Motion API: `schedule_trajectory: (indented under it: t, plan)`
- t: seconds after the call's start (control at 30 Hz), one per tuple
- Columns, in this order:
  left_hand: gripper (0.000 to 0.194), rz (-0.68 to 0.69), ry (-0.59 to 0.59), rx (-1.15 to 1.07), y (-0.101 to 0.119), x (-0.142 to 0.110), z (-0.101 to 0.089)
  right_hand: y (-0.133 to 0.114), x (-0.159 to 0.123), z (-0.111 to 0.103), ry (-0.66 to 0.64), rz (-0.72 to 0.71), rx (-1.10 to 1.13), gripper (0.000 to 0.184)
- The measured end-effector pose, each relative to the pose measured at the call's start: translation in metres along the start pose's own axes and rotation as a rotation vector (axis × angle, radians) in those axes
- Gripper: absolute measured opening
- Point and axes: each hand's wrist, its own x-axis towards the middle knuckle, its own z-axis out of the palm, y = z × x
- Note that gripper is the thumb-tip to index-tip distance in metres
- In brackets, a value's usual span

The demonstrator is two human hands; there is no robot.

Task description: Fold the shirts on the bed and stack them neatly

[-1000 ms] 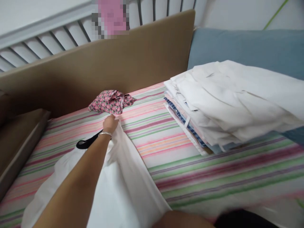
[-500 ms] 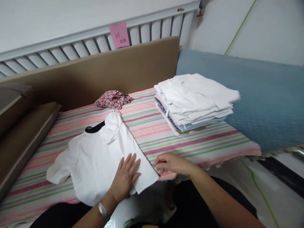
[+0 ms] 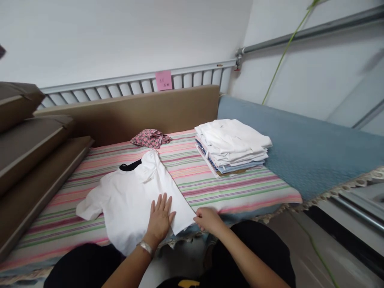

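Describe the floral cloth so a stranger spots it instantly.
Find the brown backrest before the radiator. At its foot, on the striped cover beyond the white shirt, lies the floral cloth. It is small, crumpled and pink-patterned, unlike the plain, spread shirt or the folded pile.

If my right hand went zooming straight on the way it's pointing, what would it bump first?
The white shirt, whose corner your right hand already seems to pinch. Past that, probably your left hand, though heights are hard to judge.
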Motion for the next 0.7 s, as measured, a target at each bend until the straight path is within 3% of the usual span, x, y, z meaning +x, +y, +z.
schedule_trajectory:
  t: [0.07,0.17,0.27,0.33,0.5,0.7]
  plan:
    - [0.054,-0.018,-0.013,-0.030,0.001,0.000,-0.003,-0.004,-0.008,-0.006,-0.011,0.007,-0.070,0.015]
    - [0.055,-0.038,-0.063,-0.122,0.002,-0.001,-0.008,-0.017,-0.014,-0.013,0.150,-0.072,-0.225,0.018]
    - [0.052,-0.059,-0.059,-0.317,-0.008,-0.007,-0.015,-0.039,-0.007,0.001,0.346,-0.330,-0.263,0.030]
    - [0.048,-0.132,0.026,-0.462,-0.023,-0.018,-0.021,-0.050,0.005,0.022,0.398,-0.513,-0.304,0.041]
    - [0.042,-0.534,0.370,-0.718,-0.091,-0.075,-0.038,-0.042,0.038,0.072,0.409,-0.707,-0.530,0.050]
    - [0.045,-1.168,0.632,-1.092,-0.164,-0.142,-0.053,-0.026,0.047,0.078,0.446,-0.754,-0.608,0.052]
